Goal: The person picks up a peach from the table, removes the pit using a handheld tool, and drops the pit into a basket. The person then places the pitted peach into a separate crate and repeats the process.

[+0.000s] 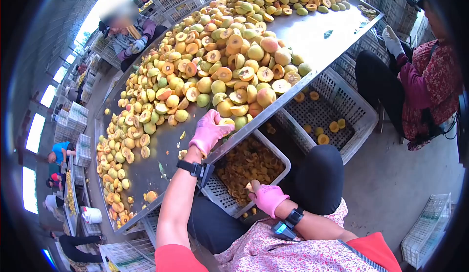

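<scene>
Reaching: left hand (pixel 210 131) in a pink glove, stretched to 12 o'clock, fingers curled onto a halved peach (pixel 226 122) at the table (pixel 312 32) edge; grip not fully closed, as far as I can see.
Right hand: right hand (pixel 267 197), pink glove too, low at 5 o'clock over the near crate (pixel 281 167), closed on something small; can't tell what.
Step, my read: picking the next fruit off the pile (pixel 220 62); next move calls for a firm pinch and a pull toward me.
Pits: the near crate holds brown, rough pits.
Materials: table is smooth steel sheet; crates are white plastic lattice; fruit is round, yellow-orange, mostly cut halves.
Second crate: far crate (pixel 364 115) at 2 o'clock, a few halves inside.
Others: person (pixel 430 91) seated at 3 o'clock.
</scene>
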Demonstrator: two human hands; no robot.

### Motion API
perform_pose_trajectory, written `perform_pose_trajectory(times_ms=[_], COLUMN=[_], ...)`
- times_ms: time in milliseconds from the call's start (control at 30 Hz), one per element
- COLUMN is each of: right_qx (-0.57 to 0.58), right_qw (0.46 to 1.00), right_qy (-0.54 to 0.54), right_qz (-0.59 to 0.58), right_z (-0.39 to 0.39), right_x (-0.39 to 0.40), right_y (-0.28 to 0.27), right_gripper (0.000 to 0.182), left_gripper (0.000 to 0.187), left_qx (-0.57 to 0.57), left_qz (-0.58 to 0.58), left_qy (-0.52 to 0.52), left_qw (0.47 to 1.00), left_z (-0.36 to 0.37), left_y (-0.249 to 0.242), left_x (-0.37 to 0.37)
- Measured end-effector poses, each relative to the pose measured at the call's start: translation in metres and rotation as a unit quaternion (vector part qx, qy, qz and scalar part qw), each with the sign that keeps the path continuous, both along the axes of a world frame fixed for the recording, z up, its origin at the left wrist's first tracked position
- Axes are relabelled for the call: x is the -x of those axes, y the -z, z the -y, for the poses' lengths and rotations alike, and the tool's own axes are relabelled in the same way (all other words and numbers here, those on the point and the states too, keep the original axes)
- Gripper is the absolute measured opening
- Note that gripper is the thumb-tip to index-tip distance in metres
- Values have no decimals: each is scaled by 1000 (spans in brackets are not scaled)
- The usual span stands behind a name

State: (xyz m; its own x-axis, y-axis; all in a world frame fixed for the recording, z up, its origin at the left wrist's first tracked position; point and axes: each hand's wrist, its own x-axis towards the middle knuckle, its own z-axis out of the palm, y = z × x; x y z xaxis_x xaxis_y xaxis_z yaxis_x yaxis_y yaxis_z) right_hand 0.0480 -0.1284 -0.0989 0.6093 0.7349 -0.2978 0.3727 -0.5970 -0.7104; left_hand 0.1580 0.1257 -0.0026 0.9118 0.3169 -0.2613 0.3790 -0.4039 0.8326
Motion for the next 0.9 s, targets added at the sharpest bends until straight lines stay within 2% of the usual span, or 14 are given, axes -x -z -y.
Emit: perform_pose_trajectory(times_ms=[33,67,100,133,167,200,233,333,400,633,767,900], right_qx=[-55,-109,-110,-183,-253,-249,-243,-248,-222,-139,-145,-134], right_qw=[998,993,993,978,954,957,956,956,972,990,989,989], right_qy=[22,42,41,88,131,135,130,110,67,36,43,21], right_qz=[-12,-23,-23,-57,-92,-64,-102,-114,-33,7,-1,-57], right_z=[1,2,5,8,9,8,11,11,8,1,1,1], right_x=[-1,-3,-4,-6,-7,-8,-11,-8,-3,18,22,18], right_y=[-10,-20,-34,-50,-60,-63,-83,-104,-110,-106,-103,-114], right_gripper=[29,29,29,31,32,33,31,33,36,38,40,46], left_gripper=[39,40,42,46,42,38,38,53,57,63,61,62], left_qx=[-2,73,148,231,289,326,365,411,394,328,307,277], left_qz=[0,74,147,157,181,185,187,185,216,266,284,292], left_qy=[3,-25,-55,-53,-32,-20,-9,-136,-156,-205,-217,-233], left_qw=[1000,994,976,959,939,927,912,882,879,883,882,885], left_z=[2,4,5,23,29,30,32,80,100,123,129,133], left_y=[-2,-3,-5,-24,-31,-25,-17,-21,-19,-2,6,8], left_x=[4,10,20,36,55,71,87,130,149,176,179,182])
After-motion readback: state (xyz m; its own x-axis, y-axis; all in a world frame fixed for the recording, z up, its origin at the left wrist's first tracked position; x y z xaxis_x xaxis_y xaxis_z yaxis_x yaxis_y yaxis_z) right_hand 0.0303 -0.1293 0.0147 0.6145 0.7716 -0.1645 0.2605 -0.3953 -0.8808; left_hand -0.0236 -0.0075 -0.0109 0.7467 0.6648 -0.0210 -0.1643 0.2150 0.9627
